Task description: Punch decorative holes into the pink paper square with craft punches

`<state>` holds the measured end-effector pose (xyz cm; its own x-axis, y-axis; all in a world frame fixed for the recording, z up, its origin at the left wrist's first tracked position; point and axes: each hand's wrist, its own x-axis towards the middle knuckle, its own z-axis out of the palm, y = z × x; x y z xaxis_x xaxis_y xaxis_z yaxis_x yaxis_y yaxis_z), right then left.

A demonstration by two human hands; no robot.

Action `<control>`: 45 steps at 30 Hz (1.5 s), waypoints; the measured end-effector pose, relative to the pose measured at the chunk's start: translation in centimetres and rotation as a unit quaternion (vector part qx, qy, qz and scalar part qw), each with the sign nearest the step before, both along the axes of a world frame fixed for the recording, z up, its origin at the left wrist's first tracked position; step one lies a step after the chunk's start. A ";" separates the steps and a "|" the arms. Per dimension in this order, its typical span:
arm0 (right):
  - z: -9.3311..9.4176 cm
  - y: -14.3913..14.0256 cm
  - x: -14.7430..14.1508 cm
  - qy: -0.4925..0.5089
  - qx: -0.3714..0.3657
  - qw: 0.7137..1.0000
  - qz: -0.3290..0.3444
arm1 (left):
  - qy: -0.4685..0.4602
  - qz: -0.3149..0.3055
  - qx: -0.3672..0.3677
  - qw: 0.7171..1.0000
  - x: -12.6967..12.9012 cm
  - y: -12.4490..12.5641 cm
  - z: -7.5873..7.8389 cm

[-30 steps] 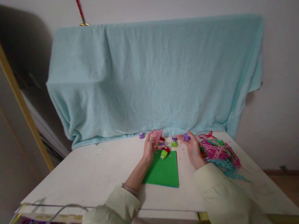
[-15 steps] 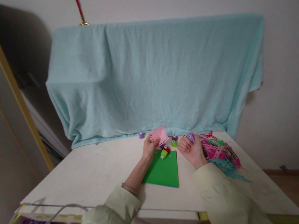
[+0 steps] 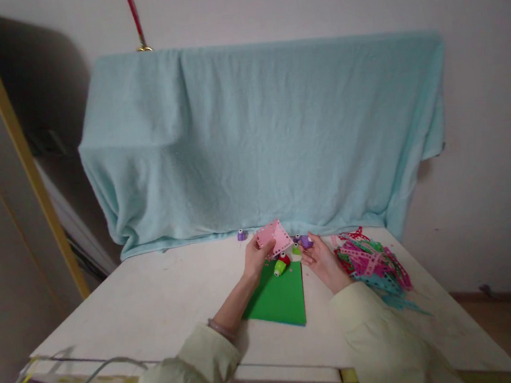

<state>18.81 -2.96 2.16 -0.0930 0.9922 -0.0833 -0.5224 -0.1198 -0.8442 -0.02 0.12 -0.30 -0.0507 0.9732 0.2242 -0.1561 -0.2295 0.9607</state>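
My left hand (image 3: pixel 257 255) is closed on a square of pink paper (image 3: pixel 273 238) with small holes punched along its edges. To its right, my right hand (image 3: pixel 322 261) grips a small purple craft punch (image 3: pixel 306 242), apart from the paper. Below the pink paper, a red and lime-green punch (image 3: pixel 282 264) rests on the upper part of a green paper sheet (image 3: pixel 276 298). Partly behind my right fingers stands another green punch (image 3: pixel 296 249). A further purple punch (image 3: pixel 241 235) sits at the back, left of my left hand.
A heap of punched paper strips (image 3: pixel 373 264) in pink, red, green and blue lies right of my right hand on the white table (image 3: pixel 170 297). A light blue cloth (image 3: pixel 267 139) hangs behind the table. A grey cable (image 3: pixel 104 365) crosses the front left edge.
My right hand has moved left with the purple punch, closer to the pink paper, and turned it. My left hand still holds the paper, tilted slightly differently.
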 end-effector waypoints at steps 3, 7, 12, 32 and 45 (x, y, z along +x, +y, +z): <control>-0.3 0.3 0.0 0.026 0.019 0.999 -0.023 | 0.051 0.028 0.015 0.998 -0.1 -0.1 0.3; -0.3 -0.1 -0.1 -0.032 0.062 0.997 -0.041 | 0.114 0.026 0.033 0.993 0.4 -0.8 0.9; -0.9 -0.3 -0.7 -0.223 0.141 0.960 -0.093 | 0.192 -0.030 0.104 0.975 1.2 -2.4 1.5; 2.7 -2.3 8.7 -0.682 0.041 0.522 -0.511 | 0.315 0.053 0.187 0.929 0.9 -1.2 -0.4; 2.6 -2.7 8.4 -0.757 0.068 0.480 -0.438 | 0.339 0.060 0.184 0.921 0.7 -1.4 -0.1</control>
